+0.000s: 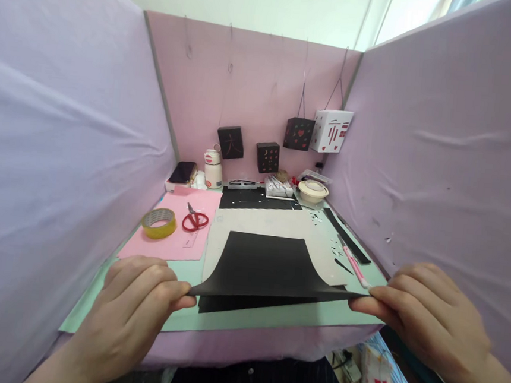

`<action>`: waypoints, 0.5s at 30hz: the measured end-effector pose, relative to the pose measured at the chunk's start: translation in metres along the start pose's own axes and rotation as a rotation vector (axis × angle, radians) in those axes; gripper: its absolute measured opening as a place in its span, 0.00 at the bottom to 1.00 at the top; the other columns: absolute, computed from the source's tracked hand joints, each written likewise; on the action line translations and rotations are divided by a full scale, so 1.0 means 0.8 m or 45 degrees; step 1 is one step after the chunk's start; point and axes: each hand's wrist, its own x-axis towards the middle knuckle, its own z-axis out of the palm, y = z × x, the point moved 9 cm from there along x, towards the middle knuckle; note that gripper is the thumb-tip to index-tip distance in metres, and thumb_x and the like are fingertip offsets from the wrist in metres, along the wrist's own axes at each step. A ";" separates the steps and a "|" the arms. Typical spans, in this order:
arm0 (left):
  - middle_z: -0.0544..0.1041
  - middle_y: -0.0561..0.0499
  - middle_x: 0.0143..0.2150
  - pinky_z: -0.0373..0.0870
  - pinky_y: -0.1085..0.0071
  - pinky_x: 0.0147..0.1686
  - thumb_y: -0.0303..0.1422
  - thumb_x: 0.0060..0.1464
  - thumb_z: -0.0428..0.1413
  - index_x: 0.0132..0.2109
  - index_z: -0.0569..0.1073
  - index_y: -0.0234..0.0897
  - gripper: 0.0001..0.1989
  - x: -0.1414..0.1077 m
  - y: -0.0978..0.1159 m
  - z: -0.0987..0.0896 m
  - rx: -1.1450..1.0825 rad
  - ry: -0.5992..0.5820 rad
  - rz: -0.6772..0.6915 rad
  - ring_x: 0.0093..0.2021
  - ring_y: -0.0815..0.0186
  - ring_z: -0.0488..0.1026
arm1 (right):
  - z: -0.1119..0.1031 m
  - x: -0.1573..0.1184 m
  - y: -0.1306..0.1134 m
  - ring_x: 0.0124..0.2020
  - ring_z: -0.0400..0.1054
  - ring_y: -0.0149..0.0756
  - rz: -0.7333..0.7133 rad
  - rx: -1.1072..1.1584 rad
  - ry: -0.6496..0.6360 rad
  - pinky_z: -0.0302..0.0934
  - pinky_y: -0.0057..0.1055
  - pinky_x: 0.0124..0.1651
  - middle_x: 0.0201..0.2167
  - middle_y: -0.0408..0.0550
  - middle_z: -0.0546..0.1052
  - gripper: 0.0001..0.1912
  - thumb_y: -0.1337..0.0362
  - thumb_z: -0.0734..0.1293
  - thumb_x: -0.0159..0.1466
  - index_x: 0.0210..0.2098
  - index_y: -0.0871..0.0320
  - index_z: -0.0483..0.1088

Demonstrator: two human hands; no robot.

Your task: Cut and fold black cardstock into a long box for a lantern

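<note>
A sheet of black paper (262, 266) is stretched between my two hands, its near edge raised toward me and its far part over a pale board (244, 220). My left hand (138, 300) pinches the near left corner between thumb and fingers. At the near right corner, my right hand (424, 313) grips the same sheet in a like pinch. Beneath the raised edge shows another piece of black paper (236, 304) on the green mat (185, 322). Just beyond my right hand lies a pink utility knife (354, 261).
Yellow tape (158, 223) and red-handled scissors (195, 220) lie on pink paper (143, 250) at left. A bottle (213, 169), phone (183, 172) and bowl-like container (313, 190) stand behind. Black boxes (298, 134) and a white box (331, 131) hang at the back. Fabric walls enclose both sides.
</note>
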 end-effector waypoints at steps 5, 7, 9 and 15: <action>0.73 0.51 0.27 0.61 0.61 0.36 0.26 0.61 0.54 0.35 0.71 0.37 0.05 -0.003 0.004 -0.008 -0.005 0.011 0.002 0.32 0.62 0.68 | -0.013 0.004 -0.009 0.22 0.57 0.33 0.059 -0.075 -0.015 0.50 0.36 0.29 0.17 0.40 0.63 0.19 0.57 0.71 0.60 0.20 0.55 0.61; 0.73 0.51 0.27 0.61 0.61 0.37 0.25 0.61 0.55 0.35 0.71 0.37 0.05 -0.005 0.006 -0.009 0.004 0.006 -0.001 0.32 0.61 0.68 | -0.014 0.003 -0.004 0.23 0.57 0.33 0.208 -0.069 -0.078 0.51 0.37 0.31 0.18 0.41 0.62 0.21 0.56 0.70 0.61 0.19 0.55 0.59; 0.73 0.50 0.27 0.61 0.60 0.37 0.25 0.61 0.55 0.35 0.72 0.37 0.05 -0.008 0.007 -0.009 -0.001 0.007 -0.017 0.33 0.61 0.68 | -0.016 0.000 0.002 0.23 0.57 0.33 0.306 -0.070 -0.098 0.51 0.38 0.32 0.18 0.41 0.61 0.21 0.55 0.69 0.62 0.19 0.55 0.59; 0.74 0.52 0.28 0.60 0.60 0.36 0.26 0.59 0.57 0.35 0.73 0.40 0.04 -0.016 0.003 -0.010 0.014 0.021 -0.044 0.32 0.61 0.69 | -0.016 -0.006 0.000 0.22 0.55 0.33 0.115 0.068 0.024 0.49 0.37 0.28 0.17 0.40 0.59 0.20 0.58 0.71 0.60 0.20 0.54 0.58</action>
